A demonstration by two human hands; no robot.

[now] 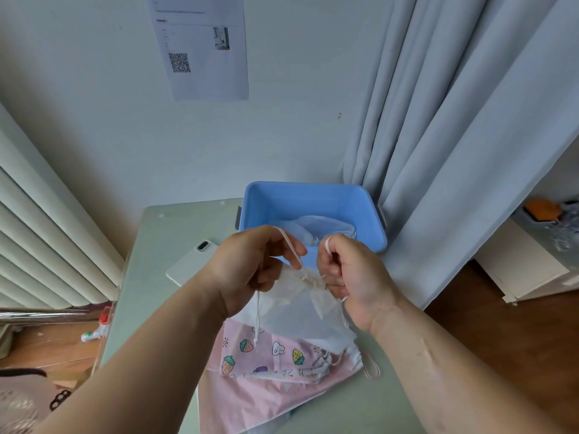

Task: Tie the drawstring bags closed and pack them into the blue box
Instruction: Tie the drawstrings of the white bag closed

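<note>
1. Two bare hands meet in the head view above a pale green tabletop. Both work on one white, semi-sheer fabric drawstring bag, which is held up off the table between them.
2. The left hand has its fingers curled. It pinches the thin white drawstring cord, which runs up across its fingers from the bag's neck. Another length of cord hangs loose below the wrist.
3. The right hand is clenched on the other end of the cord, with a loop wound round its raised forefinger.
4. The bag's mouth is puckered tight, just between the two sets of knuckles. Whether a knot is formed there cannot be told.
5. Under the held bag, a pink fabric bag printed with strawberries lies flat on the tabletop. It rests on a plain pink bag that reaches the near edge.
6. The rectangular blue plastic box stands open at the far end of the tabletop, just beyond the hands and beside the wall. Pale translucent bags lie inside it.
7. A white smartphone lies face down on the tabletop, left of the hands and near the box.
8. A printed paper sheet with a QR code hangs on the wall. A grey-blue pleated curtain falls at the right, and a white ribbed radiator stands at the left.
</note>
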